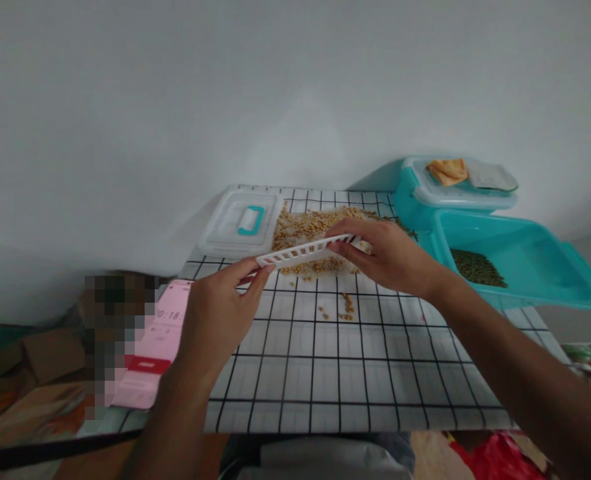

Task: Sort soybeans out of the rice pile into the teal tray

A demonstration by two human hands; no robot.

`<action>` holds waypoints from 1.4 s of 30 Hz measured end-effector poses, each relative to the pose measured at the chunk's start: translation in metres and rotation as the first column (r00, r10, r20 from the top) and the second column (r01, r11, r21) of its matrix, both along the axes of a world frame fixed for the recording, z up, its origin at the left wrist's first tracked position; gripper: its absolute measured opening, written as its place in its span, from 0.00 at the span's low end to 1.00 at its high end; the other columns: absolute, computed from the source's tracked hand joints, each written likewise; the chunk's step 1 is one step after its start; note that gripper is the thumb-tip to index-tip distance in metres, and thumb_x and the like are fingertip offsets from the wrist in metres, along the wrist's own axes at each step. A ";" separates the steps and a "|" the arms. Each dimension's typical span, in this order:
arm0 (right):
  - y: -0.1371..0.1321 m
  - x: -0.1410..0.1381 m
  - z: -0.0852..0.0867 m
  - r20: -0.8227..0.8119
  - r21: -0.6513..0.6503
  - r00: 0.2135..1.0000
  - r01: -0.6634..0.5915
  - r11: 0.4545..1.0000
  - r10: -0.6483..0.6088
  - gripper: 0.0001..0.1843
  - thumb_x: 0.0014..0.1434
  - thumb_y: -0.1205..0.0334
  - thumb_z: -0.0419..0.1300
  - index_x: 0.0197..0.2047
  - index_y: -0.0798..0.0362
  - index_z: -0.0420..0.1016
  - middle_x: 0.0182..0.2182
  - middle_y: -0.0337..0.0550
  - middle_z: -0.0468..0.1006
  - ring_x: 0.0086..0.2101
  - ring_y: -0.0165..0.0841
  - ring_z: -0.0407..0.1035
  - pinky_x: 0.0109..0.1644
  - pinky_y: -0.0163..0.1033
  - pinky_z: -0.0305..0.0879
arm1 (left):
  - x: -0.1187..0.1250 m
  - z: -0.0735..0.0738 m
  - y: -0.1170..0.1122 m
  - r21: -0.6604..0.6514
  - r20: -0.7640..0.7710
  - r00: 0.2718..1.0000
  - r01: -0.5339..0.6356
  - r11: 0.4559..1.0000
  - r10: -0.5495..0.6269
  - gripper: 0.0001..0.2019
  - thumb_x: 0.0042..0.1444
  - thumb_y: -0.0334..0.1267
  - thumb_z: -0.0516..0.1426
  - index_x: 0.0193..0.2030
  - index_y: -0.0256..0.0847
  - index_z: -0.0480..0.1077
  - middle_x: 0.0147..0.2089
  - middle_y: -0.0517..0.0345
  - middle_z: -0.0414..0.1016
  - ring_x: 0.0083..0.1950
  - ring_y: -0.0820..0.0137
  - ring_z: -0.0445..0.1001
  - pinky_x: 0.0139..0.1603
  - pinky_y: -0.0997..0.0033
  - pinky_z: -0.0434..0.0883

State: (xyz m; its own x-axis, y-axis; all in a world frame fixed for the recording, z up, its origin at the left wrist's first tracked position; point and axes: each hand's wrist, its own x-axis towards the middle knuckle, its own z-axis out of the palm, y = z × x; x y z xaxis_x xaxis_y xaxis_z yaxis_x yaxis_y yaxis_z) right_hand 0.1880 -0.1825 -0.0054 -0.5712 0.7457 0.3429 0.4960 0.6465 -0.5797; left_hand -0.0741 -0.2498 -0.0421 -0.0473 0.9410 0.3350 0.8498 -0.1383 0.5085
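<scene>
A white plastic piece with a row of slots along its side, perhaps a small basket or tray [302, 253], is held up between both hands and seen nearly edge-on. My left hand [228, 303] pinches its near left end between thumb and fingers. At the other end, my right hand [380, 250] grips it with the thumb below and fingers over the top. Beneath and behind it spreads a heap of yellow kernels or beans [320, 220] mixed with pale grains. Several loose kernels [348, 307] lie nearer me on the black-and-white checked tablecloth [320, 380].
An open turquoise bin [530, 247] at the right holds green pellets or beans [478, 268]. Behind it stands a lidded turquoise box [410, 193] with folded cloths [448, 171]. A clear lid [225, 227] with a turquoise handle lies back left. A phone [150, 383] lies at the left edge.
</scene>
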 end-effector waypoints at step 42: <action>-0.014 0.004 -0.012 -0.050 -0.035 0.998 -0.041 0.999 0.039 0.09 0.70 0.64 0.56 0.49 0.51 0.77 0.43 0.39 0.82 0.42 0.30 0.75 0.47 0.34 0.66 | 0.000 -0.004 -0.006 0.012 -0.029 0.999 0.034 0.999 -0.034 0.10 0.63 0.43 0.62 0.50 0.50 0.80 0.45 0.65 0.85 0.43 0.68 0.84 0.45 0.71 0.75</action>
State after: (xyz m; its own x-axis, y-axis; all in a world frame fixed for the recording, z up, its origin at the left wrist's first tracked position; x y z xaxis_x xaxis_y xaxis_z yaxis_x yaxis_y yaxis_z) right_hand 0.1918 -0.1967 -0.0177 -0.5840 0.7349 0.3448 0.4403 0.6436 -0.6260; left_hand -0.0743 -0.2556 -0.0458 -0.0055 0.9378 0.3471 0.8590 -0.1732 0.4817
